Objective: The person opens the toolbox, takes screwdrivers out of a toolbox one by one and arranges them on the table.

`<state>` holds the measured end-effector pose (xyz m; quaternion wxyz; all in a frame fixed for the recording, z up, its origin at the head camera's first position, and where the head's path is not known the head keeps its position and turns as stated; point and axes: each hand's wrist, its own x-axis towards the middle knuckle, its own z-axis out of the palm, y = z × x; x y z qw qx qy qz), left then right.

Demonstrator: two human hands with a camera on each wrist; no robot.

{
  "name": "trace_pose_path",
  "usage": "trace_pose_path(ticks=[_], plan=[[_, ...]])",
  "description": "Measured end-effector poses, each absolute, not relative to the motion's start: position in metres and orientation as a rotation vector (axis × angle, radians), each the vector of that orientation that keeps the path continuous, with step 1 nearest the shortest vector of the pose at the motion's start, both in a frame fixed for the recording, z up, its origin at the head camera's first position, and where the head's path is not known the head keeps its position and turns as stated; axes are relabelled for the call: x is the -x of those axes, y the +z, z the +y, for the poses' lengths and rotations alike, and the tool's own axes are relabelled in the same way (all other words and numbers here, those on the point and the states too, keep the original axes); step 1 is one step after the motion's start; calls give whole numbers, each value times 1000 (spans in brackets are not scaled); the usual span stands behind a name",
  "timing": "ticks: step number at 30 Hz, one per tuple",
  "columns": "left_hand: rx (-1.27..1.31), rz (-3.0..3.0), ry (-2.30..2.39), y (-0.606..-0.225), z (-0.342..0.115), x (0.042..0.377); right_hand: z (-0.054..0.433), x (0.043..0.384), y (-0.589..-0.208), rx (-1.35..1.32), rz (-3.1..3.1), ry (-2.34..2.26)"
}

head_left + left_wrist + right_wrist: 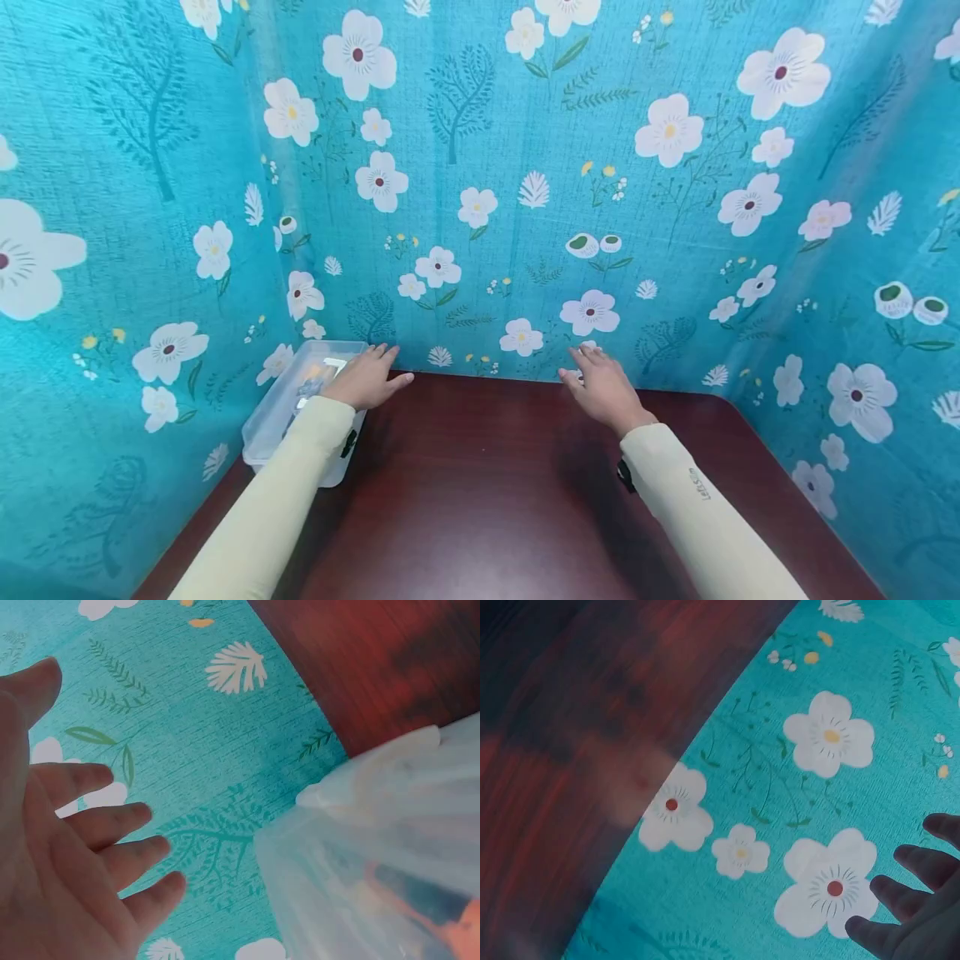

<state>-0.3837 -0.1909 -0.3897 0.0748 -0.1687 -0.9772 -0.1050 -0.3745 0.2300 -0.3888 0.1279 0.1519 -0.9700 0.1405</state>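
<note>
My left hand (366, 379) hovers over the right side of a translucent plastic box (262, 429), fingers apart and holding nothing. Its palm and loosely bent fingers show in the left wrist view, with the box (300, 847) off to the right. Orange and dark contents show blurred through the box wall; their kind cannot be told. Out over the far right part of the table, my right hand (603, 387) is held with fingers spread and nothing in it. Only its fingertips (885, 889) enter the right wrist view, in front of the flowered cloth.
The dark reddish-brown table (465, 483) extends between both arms, with the box along its left edge. A turquoise cloth (480, 242) with white flowers hangs behind the table and along both sides. Long pale sleeves (697, 500) cover both forearms.
</note>
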Motion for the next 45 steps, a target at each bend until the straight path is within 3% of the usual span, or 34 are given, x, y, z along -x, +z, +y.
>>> trace_pose_path(ticks=[10, 28, 45], plan=[[370, -3027, -367, -392, -219, 374, 193, 376, -417, -434, -2789, 648], [201, -3056, -544, -376, -275, 388, 139, 373, -458, -374, -2723, 980], [71, -3100, -544, -384, -328, 375, 63, 367, -482, -596, -2753, 1039]])
